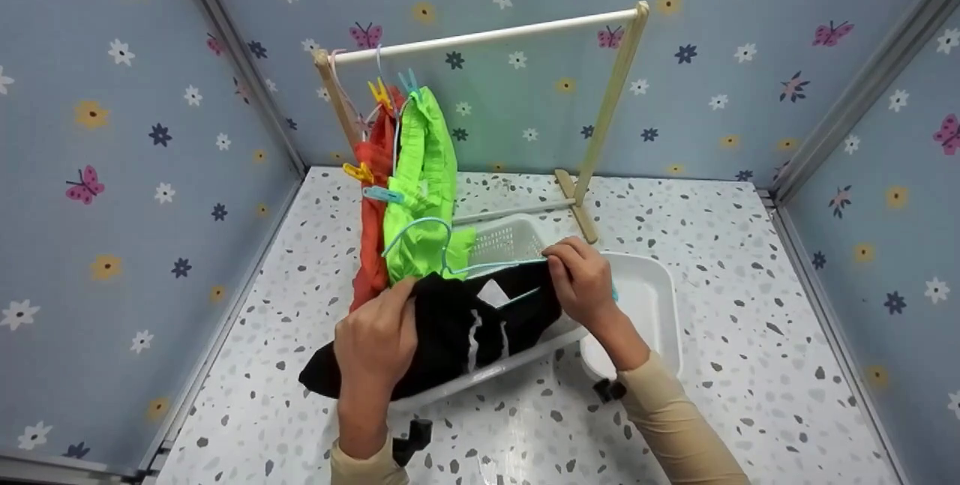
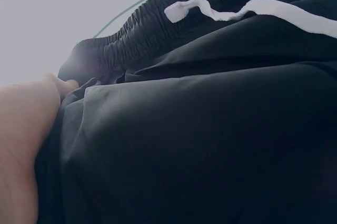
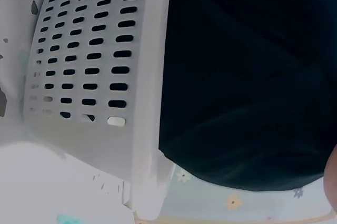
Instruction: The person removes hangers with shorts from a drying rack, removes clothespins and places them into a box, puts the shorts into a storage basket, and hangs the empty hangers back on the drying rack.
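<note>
Black shorts (image 1: pixel 442 335) with an elastic waistband and white drawstrings (image 2: pixel 263 8) are stretched between both hands over a white basket. My left hand (image 1: pixel 375 335) pinches the left end of the waistband; its thumb side shows in the left wrist view. My right hand (image 1: pixel 585 279) grips the waistband's other end, close to a light-blue hanger (image 1: pixel 431 223). The hanger's hook stands up above the waistband, and part of its body is hidden by the cloth. A white label (image 1: pixel 493 294) shows inside the waistband. In the right wrist view only an edge of my right hand (image 3: pixel 331 182) appears.
A rack with a white rail (image 1: pixel 487 37) stands behind. Red clothing (image 1: pixel 371 223) and bright green clothing (image 1: pixel 424 163) hang at its left, with yellow clothespins (image 1: pixel 358 172) and blue clothespins (image 1: pixel 382 193). The slotted white basket (image 3: pixel 150 77) lies beneath the shorts; a white tub (image 1: pixel 664 305) sits right.
</note>
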A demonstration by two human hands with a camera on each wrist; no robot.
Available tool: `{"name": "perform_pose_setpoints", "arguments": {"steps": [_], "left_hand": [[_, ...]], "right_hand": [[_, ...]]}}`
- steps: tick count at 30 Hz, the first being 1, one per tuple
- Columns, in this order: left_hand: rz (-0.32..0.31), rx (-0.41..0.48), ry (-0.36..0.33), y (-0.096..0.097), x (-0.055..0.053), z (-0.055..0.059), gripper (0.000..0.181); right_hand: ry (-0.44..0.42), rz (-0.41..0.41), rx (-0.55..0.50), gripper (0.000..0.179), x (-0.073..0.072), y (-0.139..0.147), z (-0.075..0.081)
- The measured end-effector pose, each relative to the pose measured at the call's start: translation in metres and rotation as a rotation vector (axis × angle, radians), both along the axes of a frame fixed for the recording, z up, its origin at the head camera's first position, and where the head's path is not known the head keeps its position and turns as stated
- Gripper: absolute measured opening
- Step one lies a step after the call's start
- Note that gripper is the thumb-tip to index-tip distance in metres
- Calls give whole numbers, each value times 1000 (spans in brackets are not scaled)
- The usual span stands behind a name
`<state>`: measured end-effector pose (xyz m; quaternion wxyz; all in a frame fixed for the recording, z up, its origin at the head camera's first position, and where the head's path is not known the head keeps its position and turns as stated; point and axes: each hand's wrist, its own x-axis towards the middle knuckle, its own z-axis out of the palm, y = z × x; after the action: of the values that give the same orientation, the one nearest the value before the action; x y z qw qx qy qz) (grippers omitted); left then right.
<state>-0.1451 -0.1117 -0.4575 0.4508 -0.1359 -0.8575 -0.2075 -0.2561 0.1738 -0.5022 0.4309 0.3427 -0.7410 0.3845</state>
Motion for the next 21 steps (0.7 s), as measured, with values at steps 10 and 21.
{"name": "perform_pose_setpoints", "arguments": {"steps": [10,21], "left_hand": [[21,30,21,-7,-1,-1,23],[21,87,-37,-9,-1,-4,22]], "right_hand": [[-126,-78,-162,15,-5,6,-9],[-143,-42,-278,48,-8,2,-15]]}}
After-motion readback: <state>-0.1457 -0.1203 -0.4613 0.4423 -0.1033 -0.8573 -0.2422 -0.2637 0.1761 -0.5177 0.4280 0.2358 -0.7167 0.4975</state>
